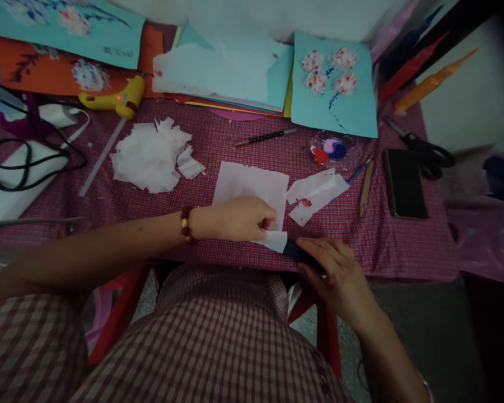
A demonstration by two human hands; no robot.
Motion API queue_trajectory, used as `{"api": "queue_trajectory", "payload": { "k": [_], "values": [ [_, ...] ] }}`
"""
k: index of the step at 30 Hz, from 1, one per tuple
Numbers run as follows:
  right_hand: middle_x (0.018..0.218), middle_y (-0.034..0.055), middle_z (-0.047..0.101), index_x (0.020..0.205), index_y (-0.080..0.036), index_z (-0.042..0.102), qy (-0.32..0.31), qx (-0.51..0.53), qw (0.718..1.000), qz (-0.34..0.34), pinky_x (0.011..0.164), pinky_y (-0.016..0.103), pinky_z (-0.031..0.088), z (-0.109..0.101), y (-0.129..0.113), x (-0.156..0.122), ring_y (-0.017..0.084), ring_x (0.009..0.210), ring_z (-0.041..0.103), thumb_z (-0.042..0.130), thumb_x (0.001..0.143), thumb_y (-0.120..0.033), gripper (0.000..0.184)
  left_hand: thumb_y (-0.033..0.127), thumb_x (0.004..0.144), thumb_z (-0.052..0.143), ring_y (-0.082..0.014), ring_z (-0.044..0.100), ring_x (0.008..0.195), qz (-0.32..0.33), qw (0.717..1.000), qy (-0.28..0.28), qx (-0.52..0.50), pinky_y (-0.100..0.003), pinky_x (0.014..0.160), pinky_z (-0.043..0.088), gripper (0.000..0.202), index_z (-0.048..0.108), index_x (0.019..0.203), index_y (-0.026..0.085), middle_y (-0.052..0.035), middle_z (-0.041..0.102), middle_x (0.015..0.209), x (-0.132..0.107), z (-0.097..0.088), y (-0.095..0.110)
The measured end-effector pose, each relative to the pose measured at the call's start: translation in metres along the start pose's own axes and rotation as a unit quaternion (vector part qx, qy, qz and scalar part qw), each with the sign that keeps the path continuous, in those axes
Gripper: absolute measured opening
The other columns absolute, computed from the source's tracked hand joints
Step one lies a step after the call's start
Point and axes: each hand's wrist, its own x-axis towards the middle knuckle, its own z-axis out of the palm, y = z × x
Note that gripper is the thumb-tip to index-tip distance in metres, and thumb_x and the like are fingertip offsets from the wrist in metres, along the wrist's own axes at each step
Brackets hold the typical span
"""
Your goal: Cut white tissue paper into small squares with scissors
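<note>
My left hand [241, 218] is closed, its fingers curled over a small piece of white paper [276, 241] at the table's front edge. From the right, my right hand [336, 268] grips a dark, long object [293, 250] whose kind I cannot make out. The paper's right end meets or overlaps this dark object. Under and behind my left hand lies a larger white paper sheet [252, 182]. Just right of it are cut paper strips [317, 190] with red paint marks. A pile of torn or cut white paper [151, 157] sits to the left.
At the back lie a yellow glue gun [117, 99], stacked coloured paper [227, 67] and a painted blue card [334, 84]. A paint palette [331, 150], pencil [367, 187], phone [405, 183] and black scissors [428, 151] are on the right. A looped black cable [29, 168] lies left.
</note>
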Motion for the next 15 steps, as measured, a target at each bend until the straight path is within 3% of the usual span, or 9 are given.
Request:
{"api": "queue_trajectory", "payload": {
  "k": [7,15],
  "values": [
    [0.114,0.0095,0.068,0.13,-0.024,0.051,0.016,0.014,1.0,-0.002,0.084,0.045,0.049,-0.001,0.003,-0.002,0.028,0.1,0.061,0.059,0.089,-0.016,0.043,0.018,0.077,0.06,-0.0129,0.06,0.075,0.049,0.996,0.019,-0.074,-0.023,0.069,0.043,0.009,0.068,0.079,0.015,-0.0026,0.068,0.082,-0.015,-0.013,-0.012],
    [0.115,0.0094,0.069,0.128,-0.023,0.054,-0.006,-0.004,1.0,-0.007,0.086,0.046,0.049,-0.002,0.002,0.014,0.027,0.102,0.061,0.059,0.09,-0.018,0.038,0.015,0.077,0.058,-0.0088,0.056,0.06,0.013,0.994,0.006,-0.107,-0.019,0.057,0.039,0.013,0.07,0.078,0.015,0.0016,0.067,0.068,-0.015,-0.01,-0.004]
  ]
}}
